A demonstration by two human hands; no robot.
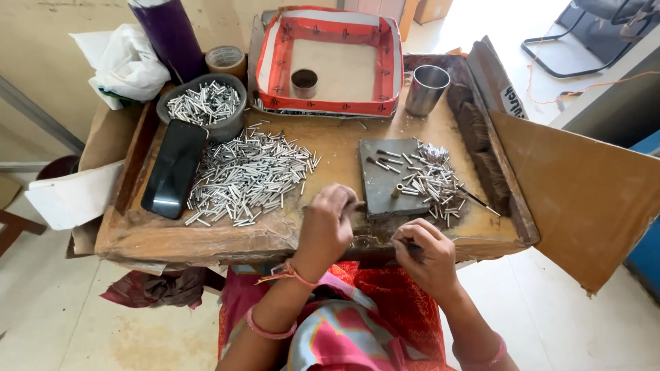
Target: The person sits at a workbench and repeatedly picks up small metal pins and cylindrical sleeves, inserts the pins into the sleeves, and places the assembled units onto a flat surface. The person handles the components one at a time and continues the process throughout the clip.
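My left hand (328, 225) hovers over the front edge of the brown work tray (227, 237), fingers pinched together on something too small to identify, just left of a dark grey slab (383, 180). My right hand (425, 253) is closed on a thin dark stick near the tray's front rim. On the slab stands one small upright tube (397, 190), with a few tubes lying beside it. A loose heap of small silver tubes (251, 177) covers the tray's middle-left. A second, smaller scatter of tubes (435, 180) lies right of the slab.
A black phone (174, 167) lies at the tray's left. Behind are a grey bowl of tubes (204, 104), a tape roll (226, 60), a red-rimmed box (328, 63) holding a small cup, a steel cup (426, 89), a purple cylinder (169, 31) and a cardboard flap (584, 199).
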